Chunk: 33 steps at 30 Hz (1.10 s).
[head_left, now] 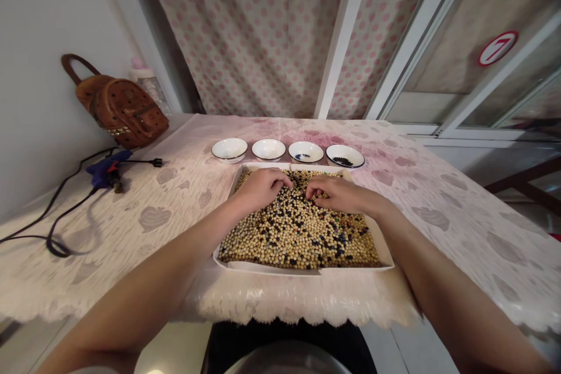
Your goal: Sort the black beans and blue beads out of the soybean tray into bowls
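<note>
A shallow white tray (272,269) full of small round beads (302,234), mostly tan with dark ones mixed in, sits near the table's front edge. A few blue, green and red specks show among them. Over the tray's far left part, my left hand (263,188) is curled, its fingertips down at the beads. Facing it from the right, my right hand (337,194) has bent fingers and thumb at the beads. What either hand pinches is too small to make out. Behind the tray, one bowl (354,152) holds black beads and another bowl (314,148) some blue ones.
Two more white, dark-rimmed bowls stand left of those, a middle bowl (269,145) and a far-left bowl (229,145). A blue glue gun (105,169) with black cords, a brown backpack (125,106) and a bottle (148,80) are on the left. A patterned cloth (438,222) covers the table.
</note>
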Motion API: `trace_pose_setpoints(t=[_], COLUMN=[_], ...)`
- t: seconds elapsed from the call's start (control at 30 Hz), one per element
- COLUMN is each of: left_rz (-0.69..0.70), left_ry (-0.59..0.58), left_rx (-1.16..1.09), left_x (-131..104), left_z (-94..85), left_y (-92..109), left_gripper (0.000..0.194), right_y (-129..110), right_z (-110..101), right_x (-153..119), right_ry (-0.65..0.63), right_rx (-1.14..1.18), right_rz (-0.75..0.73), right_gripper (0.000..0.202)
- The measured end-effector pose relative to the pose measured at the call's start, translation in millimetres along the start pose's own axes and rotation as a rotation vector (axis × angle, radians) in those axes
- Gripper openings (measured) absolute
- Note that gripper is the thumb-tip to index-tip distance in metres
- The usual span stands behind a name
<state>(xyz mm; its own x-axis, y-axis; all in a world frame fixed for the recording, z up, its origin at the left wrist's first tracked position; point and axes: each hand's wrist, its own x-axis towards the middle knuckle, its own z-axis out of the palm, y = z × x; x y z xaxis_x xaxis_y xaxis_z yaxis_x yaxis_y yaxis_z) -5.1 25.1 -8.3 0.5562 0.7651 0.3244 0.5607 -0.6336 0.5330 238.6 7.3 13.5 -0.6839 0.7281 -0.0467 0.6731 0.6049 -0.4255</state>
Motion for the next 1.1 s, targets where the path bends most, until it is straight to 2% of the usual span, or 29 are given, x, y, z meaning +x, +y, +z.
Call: trace_pose_setpoints(t=[0.3,0.6,0.8,1.1], left_rz=[0.004,-0.005,-0.016,-0.004], left_ry=[-0.004,-0.009,-0.015,-0.006], left_rx=[0.008,0.01,0.011,0.006], left_x=[0,-1,-1,-1], left_z=[-0.6,-1.1,-0.8,0.6], left_y=[1,2,1,-1], left_gripper=[0.032,0.032,0.032,0.03], right_y=[3,-4,-4,18], right_z=[0,-1,-1,2], right_x=[1,1,2,5], right_ry=[-0.003,0.006,0.027,0.066], right_rx=[0.052,0.028,0.034,0.303], right_rz=[-0.022,0.009,0.042,0.101], right_gripper=[0.02,0.01,0.015,0.016])
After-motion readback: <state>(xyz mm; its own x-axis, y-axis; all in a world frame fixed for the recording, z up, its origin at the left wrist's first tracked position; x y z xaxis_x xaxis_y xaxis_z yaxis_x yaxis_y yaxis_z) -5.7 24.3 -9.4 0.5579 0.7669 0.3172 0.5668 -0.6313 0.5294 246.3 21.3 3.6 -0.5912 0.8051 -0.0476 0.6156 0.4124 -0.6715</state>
